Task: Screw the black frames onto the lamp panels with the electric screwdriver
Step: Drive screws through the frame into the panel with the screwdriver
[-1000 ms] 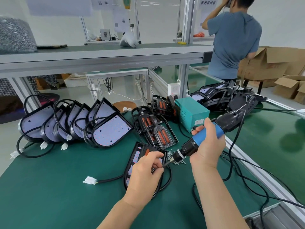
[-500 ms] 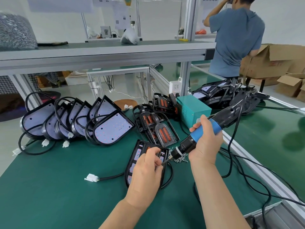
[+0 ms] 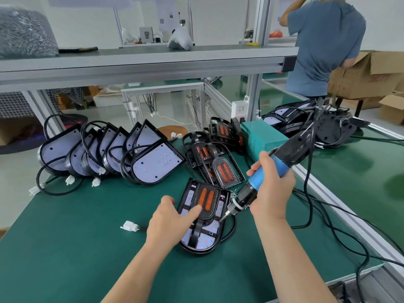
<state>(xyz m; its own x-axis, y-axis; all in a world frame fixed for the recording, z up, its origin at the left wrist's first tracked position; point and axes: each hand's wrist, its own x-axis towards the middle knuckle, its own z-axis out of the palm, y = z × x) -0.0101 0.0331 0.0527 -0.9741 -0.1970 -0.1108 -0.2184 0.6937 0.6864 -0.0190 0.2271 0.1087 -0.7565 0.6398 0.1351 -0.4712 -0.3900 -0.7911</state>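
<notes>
Two hands work on one lamp panel [image 3: 205, 239], which lies flat on the green bench mat [image 3: 87, 248] near its front edge, with a black frame [image 3: 205, 214] seated on top of it.

Grip state:
- Left hand [image 3: 169, 224]: fingers spread and fairly straight, pressing down on the left side of the frame. Nothing is pinched.
- Right hand [image 3: 271, 193]: fingers wrapped firmly round the blue handle of the electric screwdriver [image 3: 261, 178]. The bit tip [image 3: 223, 217] meets the right edge of the frame.

Whether a screw sits on the bit cannot be told (the tip is too small to resolve).

Probable faults from this position:

1. Cam-out. The driver leans well off vertical. If it is triggered at this slant, the bit may skip out of the screw head and score the LED board or the frame.
2. Cross-threading. A screw driven at the same slant is likely to bite crooked and strip the hole.
3. Frame shift. The frame is restrained only by downward pressure on one side, so driving torque could turn it off its holes.
4. Finger contact. The left fingertips lie near the bit, and a skip would travel toward them.
5. Cord drag. The power cord [image 3: 310, 193] loops over the bench to the right, and a snag would pull the tool off line.
6. Stray hardware. Loose screws [image 3: 235, 193] lie just beside the panel's far right corner, and one trapped beneath would rock the panel.
</notes>
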